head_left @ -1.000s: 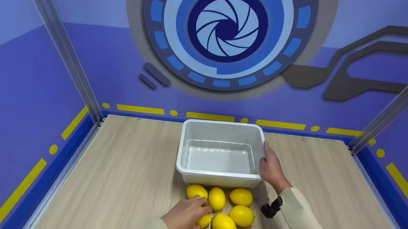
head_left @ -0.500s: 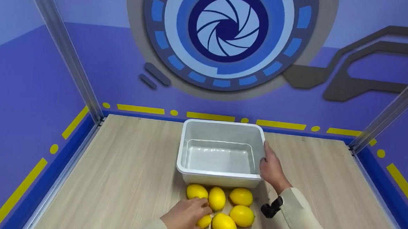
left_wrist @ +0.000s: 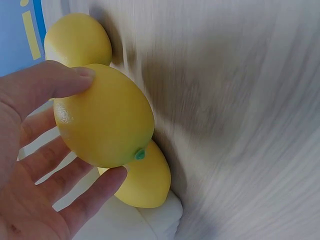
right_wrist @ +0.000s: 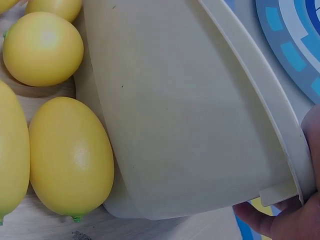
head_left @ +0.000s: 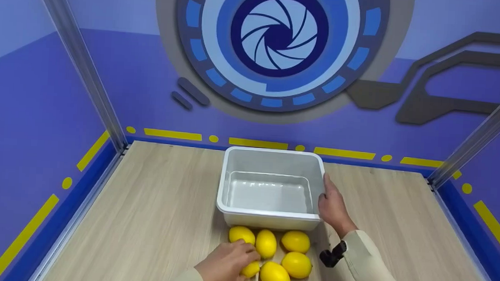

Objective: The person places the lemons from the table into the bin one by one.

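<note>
Crowding held lemon [left_wrist: 107,120]: five other lemons [head_left: 274,277]; bin [head_left: 271,222], patterned wall [head_left: 129,74] beyond.

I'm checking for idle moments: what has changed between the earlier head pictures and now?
Nothing visibly changed; nothing was taken hold of or let go. The left hand stays on its lemon, the right hand on the bin; the other lemons stay put.
</note>
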`<state>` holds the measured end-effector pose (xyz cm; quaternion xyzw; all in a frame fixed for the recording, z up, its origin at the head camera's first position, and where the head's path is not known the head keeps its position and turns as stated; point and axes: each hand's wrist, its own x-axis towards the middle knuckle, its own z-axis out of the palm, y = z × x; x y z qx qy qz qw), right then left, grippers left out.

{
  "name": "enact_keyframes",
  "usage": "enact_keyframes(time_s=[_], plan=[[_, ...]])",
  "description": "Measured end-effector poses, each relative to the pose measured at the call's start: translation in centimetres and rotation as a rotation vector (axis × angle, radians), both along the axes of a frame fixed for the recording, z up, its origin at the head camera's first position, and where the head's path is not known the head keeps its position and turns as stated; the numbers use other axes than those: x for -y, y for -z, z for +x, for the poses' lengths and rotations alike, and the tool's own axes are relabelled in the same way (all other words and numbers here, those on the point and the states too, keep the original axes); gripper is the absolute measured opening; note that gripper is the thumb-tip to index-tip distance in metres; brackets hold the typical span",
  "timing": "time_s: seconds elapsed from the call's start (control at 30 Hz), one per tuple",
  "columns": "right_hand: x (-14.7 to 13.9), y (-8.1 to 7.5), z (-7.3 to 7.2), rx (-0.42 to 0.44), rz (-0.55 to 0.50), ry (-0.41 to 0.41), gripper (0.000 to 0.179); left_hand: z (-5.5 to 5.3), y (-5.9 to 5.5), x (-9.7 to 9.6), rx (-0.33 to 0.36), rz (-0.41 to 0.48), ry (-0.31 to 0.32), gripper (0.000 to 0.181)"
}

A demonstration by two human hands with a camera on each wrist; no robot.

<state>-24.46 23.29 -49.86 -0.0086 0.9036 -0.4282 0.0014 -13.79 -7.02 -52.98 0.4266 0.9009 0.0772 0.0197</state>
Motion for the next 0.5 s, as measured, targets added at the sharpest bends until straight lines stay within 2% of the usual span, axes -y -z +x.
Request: enact_keyframes(time_s=[0.33,0.5], plan=[[-0.04,0.02,0.02,0.009,-0.004,0.000,0.063,-0.03,-0.70,0.24,-0.016,0.008,-0.002,0.044],[-0.06,0.00,0.00,0.009,-0.008,0.002,0.063,-0.11,-1.04,0.32,-0.049,0.023,0.010,0.044]])
